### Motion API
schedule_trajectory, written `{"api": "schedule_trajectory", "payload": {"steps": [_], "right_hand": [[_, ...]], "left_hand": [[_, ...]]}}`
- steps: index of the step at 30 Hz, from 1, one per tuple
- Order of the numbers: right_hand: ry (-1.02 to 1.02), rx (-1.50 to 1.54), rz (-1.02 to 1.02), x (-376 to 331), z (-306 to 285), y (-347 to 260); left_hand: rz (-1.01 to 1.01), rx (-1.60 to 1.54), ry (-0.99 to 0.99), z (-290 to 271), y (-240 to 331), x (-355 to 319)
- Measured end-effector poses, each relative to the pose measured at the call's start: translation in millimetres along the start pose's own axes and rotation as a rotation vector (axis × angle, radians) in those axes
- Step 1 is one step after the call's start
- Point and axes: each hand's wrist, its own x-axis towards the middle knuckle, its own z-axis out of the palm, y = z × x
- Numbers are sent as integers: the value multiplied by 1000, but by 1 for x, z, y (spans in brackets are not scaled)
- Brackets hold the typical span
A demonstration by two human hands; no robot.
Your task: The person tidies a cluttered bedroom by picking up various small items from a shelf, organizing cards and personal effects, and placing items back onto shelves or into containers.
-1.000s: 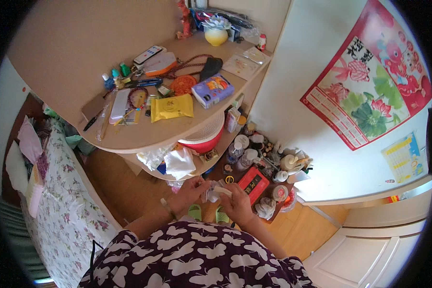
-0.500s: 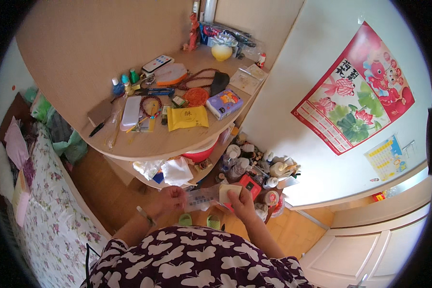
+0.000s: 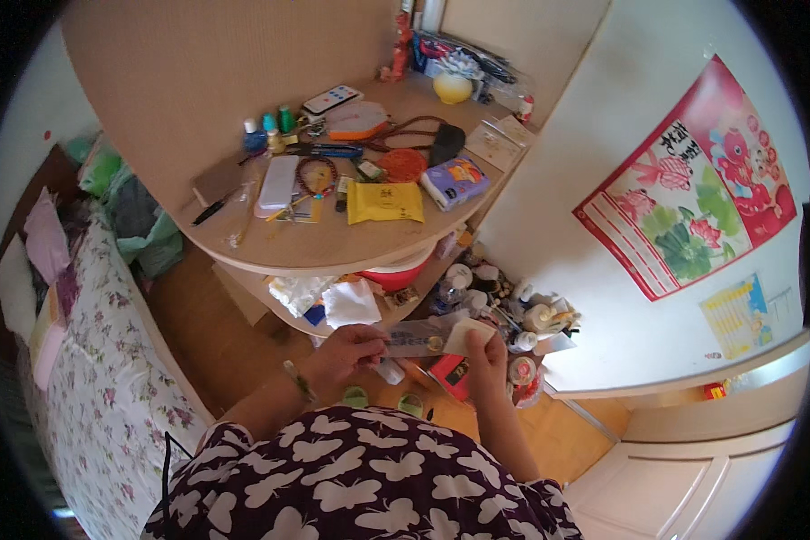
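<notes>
In front of my body, my left hand (image 3: 349,351) pinches one end of a clear plastic bag (image 3: 407,338) with dark print on it. The bag stretches across to the right. My right hand (image 3: 488,356) grips a flat, cream-coloured squarish piece (image 3: 468,335) between thumb and fingers, at the bag's other end. Whether that piece lies partly inside the bag, I cannot tell. A small round yellowish spot shows at the bag beside it. Just beyond my hands, crumpled white tissue (image 3: 351,304) rests on the lower shelf.
A rounded wooden desk (image 3: 310,256) carries a yellow packet (image 3: 385,202), a purple tissue pack (image 3: 455,183), a beaded bracelet (image 3: 316,177) and small bottles. Bottles and jars crowd around a red box (image 3: 450,376) at right. A flowered bed (image 3: 108,360) stands left; a calendar (image 3: 693,189) hangs right.
My view has swung, so the desk and wall appear farther right. Both hands sit a little higher and farther right in it, still holding the bag and the cream piece.
</notes>
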Motion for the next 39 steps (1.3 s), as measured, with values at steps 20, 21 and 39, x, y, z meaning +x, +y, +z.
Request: {"api": "schedule_trajectory", "payload": {"steps": [20, 21, 39], "right_hand": [[-40, -161, 32, 3, -40, 30], [-26, -171, 35, 2, -44, 33], [0, -60, 88, -8, -9, 28]], "left_hand": [[181, 199, -24, 10, 1, -13], [172, 251, 39, 8, 7, -19], [956, 2235, 647, -99, 247, -134]]}}
